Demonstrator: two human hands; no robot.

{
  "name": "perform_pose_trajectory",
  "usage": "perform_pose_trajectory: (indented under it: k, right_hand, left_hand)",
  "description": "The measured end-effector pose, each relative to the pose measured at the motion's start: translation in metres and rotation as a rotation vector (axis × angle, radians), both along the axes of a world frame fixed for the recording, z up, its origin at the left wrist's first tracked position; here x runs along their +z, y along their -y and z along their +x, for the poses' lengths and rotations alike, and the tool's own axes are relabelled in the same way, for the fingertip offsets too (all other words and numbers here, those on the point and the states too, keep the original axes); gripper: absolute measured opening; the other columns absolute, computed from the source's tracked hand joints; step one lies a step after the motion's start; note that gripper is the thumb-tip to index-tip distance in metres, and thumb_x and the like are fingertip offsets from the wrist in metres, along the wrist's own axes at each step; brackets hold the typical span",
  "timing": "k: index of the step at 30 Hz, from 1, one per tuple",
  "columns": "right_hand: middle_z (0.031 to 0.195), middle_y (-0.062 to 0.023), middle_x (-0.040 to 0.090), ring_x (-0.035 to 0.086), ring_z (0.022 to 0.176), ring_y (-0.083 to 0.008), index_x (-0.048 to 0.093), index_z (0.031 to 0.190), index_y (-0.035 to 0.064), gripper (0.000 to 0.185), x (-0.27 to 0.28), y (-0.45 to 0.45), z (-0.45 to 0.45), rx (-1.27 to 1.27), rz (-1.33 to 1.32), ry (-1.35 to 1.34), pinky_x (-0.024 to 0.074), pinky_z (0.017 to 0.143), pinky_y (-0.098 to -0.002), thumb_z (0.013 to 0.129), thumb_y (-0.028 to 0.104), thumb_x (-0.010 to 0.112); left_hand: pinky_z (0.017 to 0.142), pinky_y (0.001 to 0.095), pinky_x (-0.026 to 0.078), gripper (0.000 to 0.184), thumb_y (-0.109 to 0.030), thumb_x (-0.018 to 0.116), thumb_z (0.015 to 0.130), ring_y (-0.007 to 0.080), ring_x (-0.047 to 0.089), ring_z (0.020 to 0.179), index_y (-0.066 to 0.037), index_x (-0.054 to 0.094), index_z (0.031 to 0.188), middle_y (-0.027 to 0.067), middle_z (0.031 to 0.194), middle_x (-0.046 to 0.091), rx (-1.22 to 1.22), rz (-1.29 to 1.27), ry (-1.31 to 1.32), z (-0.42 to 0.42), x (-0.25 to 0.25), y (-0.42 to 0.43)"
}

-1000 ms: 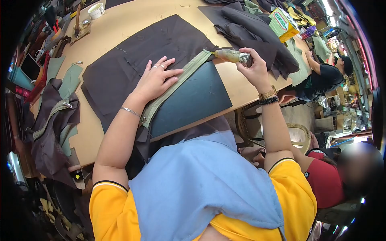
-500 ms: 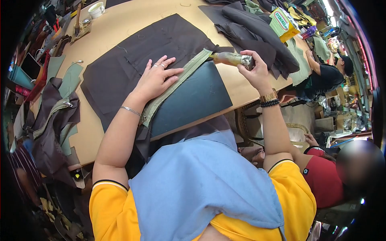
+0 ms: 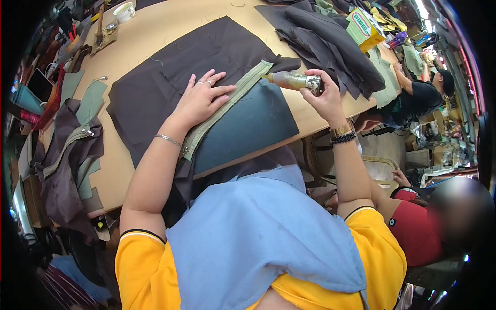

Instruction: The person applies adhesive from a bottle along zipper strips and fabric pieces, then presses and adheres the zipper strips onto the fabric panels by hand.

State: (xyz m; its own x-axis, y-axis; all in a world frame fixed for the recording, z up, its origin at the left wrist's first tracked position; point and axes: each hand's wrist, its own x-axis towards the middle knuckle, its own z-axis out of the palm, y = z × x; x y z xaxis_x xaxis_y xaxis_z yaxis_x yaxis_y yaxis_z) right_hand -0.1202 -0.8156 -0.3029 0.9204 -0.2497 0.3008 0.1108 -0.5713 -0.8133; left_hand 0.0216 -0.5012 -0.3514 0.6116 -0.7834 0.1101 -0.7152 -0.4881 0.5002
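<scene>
My left hand (image 3: 204,98) lies with fingers spread on the dark brown fabric (image 3: 155,85), its fingertips reaching the olive zipper strip (image 3: 227,107). The strip runs diagonally along the fabric's edge, with a metal piece at its near end. My right hand (image 3: 324,98) is closed around a squeeze bottle (image 3: 294,80) of yellowish, stained plastic. The bottle is tipped sideways, its narrow nozzle pointing left, close to the strip's far end. Whether the nozzle touches anything I cannot tell. Beneath the strip's near side is a flat dark board (image 3: 253,126).
Folded dark fabric (image 3: 330,46) and a yellow-green box (image 3: 364,30) are at the back right. A white cup (image 3: 124,13) and a brush (image 3: 99,26) stand at the back left. More fabric with a zipper (image 3: 70,150) hangs at left. Two people are on the right.
My right hand has drawn the bottle slightly left and down, off the strip's far tip toward its near side. My left hand stays almost in place.
</scene>
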Motion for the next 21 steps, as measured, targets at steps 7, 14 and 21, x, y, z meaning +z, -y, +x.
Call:
perform_pose_trajectory:
  k: [7, 14, 21]
  right_hand:
    - [0.100, -0.0011, 0.070, 0.064, 0.086, -0.0056, 0.063, 0.117, 0.0039, 0.038, -0.009, -0.005, -0.004, -0.001, 0.021, -0.013, 0.0533, 0.077, -0.0233, 0.081, 0.008, 0.075]
    - [0.096, 0.0001, 0.068, 0.062, 0.082, -0.0052, 0.064, 0.116, 0.0049, 0.039, -0.013, -0.023, -0.009, 0.046, 0.074, 0.058, 0.0526, 0.073, -0.0229, 0.079, 0.007, 0.077]
    - [0.096, -0.0004, 0.067, 0.062, 0.082, -0.0059, 0.064, 0.116, 0.0059, 0.040, -0.014, -0.035, -0.014, 0.061, 0.013, 0.021, 0.0527, 0.073, -0.0230, 0.079, 0.007, 0.076]
  left_hand:
    - [0.121, 0.0619, 0.012, 0.034, -0.034, 0.056, 0.101, 0.0294, 0.027, 0.151, -0.030, 0.066, 0.132, 0.0078, 0.156, 0.043, 0.000, -0.003, 0.001, -0.001, 0.000, 0.000]
    - [0.121, 0.0610, 0.017, 0.034, -0.038, 0.057, 0.100, 0.0300, 0.030, 0.150, -0.031, 0.067, 0.131, 0.0089, 0.154, 0.046, 0.004, -0.017, 0.044, 0.000, -0.004, 0.000]
    - [0.121, 0.0623, 0.012, 0.034, -0.035, 0.055, 0.101, 0.0299, 0.027, 0.152, -0.030, 0.066, 0.133, 0.0087, 0.156, 0.043, -0.005, 0.000, 0.017, 0.000, 0.000, -0.001]
